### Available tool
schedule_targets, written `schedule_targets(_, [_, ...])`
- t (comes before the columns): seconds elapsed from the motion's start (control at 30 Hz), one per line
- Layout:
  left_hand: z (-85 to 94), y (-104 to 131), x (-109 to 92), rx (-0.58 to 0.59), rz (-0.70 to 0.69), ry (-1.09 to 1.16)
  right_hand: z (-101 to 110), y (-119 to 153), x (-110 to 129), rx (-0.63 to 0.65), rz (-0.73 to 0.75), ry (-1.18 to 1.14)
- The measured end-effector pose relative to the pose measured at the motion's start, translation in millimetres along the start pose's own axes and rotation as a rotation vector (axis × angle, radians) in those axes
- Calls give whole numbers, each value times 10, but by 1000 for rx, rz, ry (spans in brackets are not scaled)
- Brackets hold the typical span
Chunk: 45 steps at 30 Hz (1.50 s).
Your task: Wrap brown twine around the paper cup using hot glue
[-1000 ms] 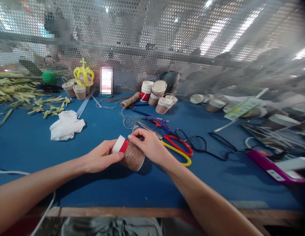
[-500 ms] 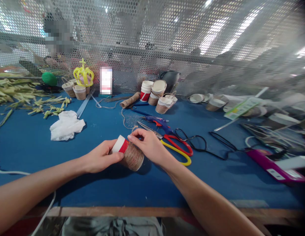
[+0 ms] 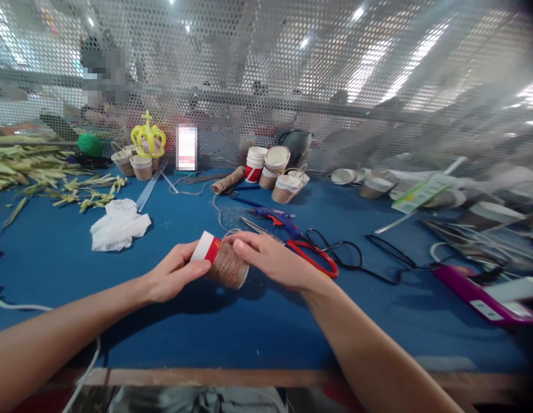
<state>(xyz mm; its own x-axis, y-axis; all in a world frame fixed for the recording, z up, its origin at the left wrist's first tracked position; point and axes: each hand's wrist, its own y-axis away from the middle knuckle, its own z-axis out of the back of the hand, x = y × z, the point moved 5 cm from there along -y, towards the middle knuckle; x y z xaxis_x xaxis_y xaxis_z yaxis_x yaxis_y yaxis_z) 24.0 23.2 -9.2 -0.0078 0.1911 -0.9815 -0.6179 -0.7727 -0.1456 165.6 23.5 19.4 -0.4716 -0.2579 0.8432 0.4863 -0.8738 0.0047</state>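
Nearest us runs the table's wooden edge (image 3: 206,377), with a white cable (image 3: 23,305) at the left. Over the blue tabletop (image 3: 232,330), our left hand (image 3: 174,272) is curled firmly around the white-rimmed end of a paper cup (image 3: 228,265), thumb in front. The cup tilts, rim to the upper left, its lower part wound with twine. Our right hand (image 3: 260,252) lies against the wound side, fingers half bent; we cannot tell whether they pinch the strand (image 3: 218,213) leading to them. Just beyond that hand we see red-handled scissors (image 3: 314,257), partly covered, and a blue glue gun (image 3: 280,221); a crumpled white tissue (image 3: 119,225) lies off to the left. Farther back sit a twine roll (image 3: 228,180), twine-wrapped cups (image 3: 286,188) and a yellow crown (image 3: 148,140), before a perforated metal screen (image 3: 232,69).
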Motion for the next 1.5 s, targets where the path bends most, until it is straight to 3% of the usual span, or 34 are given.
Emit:
schedule_targets(0.1, [27,-23,6,-34,-15,-11,-9,31,24,85,-19,-8])
schedule_targets(0.3, [48,-77,62,-92,84,-40,22,22,53,-184,82,277])
schedule_targets(0.57, [34,-100,99,-129,120,30,-68,13,60,-238,187,346])
schedule_targets(0.87, [-99,-41,83,18,144,-37,-80,-35,-75,-243,20,-292])
schedule_targets(0.97, [-137,-22,88,65,136,-26,-98,-46,-115,-273,-6,-409])
schedule_targets(1.17, [-205,20,73,175,128,-130,-101,-71,-90,-306,38,-384])
schedule_targets(1.33, [-293,48,-3,266,97,-131,-137,-109,-84,-222,-8,-281])
schedule_targets(1.5, [-329,55,-95,278,-5,-202,-154,-169,-159,-162,-92,-218])
